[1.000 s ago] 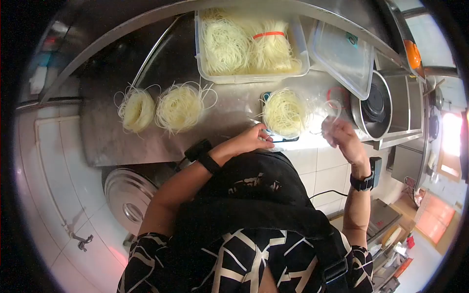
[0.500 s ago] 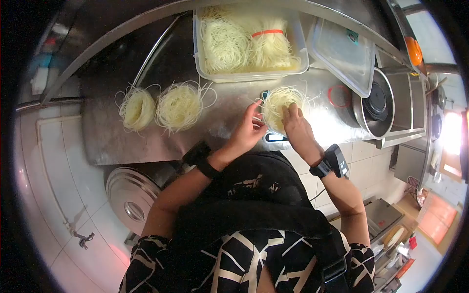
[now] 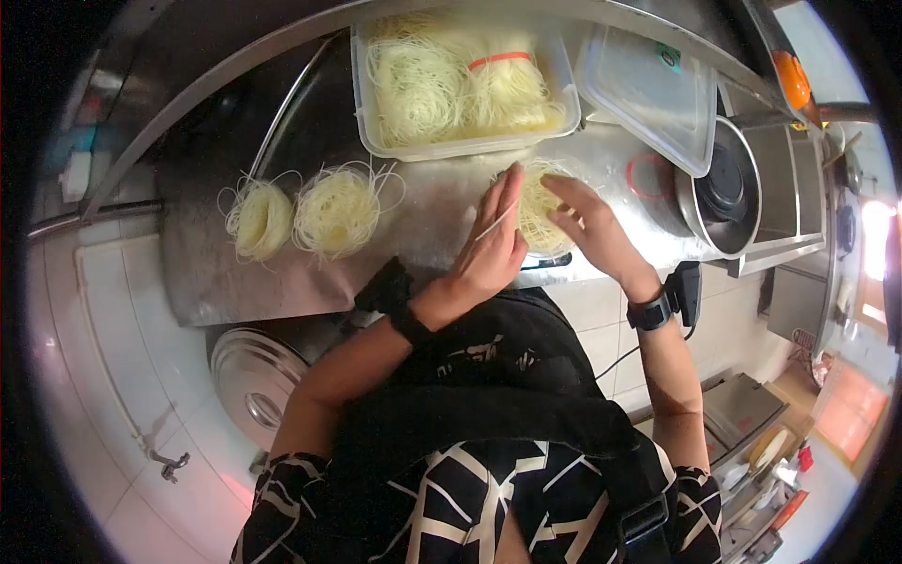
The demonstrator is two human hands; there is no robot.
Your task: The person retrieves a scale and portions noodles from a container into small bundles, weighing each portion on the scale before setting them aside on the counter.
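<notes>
Pale, thin rice noodles [image 3: 540, 209] sit in a loose round pile on a small kitchen scale [image 3: 547, 262], whose dark display edge shows at the front. My left hand [image 3: 490, 242] is upright along the pile's left side, its fingers straight and close together. One loose noodle strand lies across those fingers. On the right side my right hand [image 3: 599, 230] curves over the pile's edge, fingers apart and nothing held in them. Two more noodle nests, a smaller one [image 3: 259, 222] and a larger one [image 3: 336, 214], rest on the steel counter to the left.
Behind the pile stands a clear plastic tub [image 3: 470, 150] of noodles, one bundle tied with a red band [image 3: 500, 59]. Its lid [image 3: 648, 99] leans to the right. A red rubber band [image 3: 648, 177] and a metal pan [image 3: 691, 202] are farther right. An overhead shelf edge [image 3: 282, 47] crosses the top.
My right hand has lifted its fingers out of the noodles and moved right. My left hand has straightened its fingers and turned upright beside the pile. The view has shifted slightly.
</notes>
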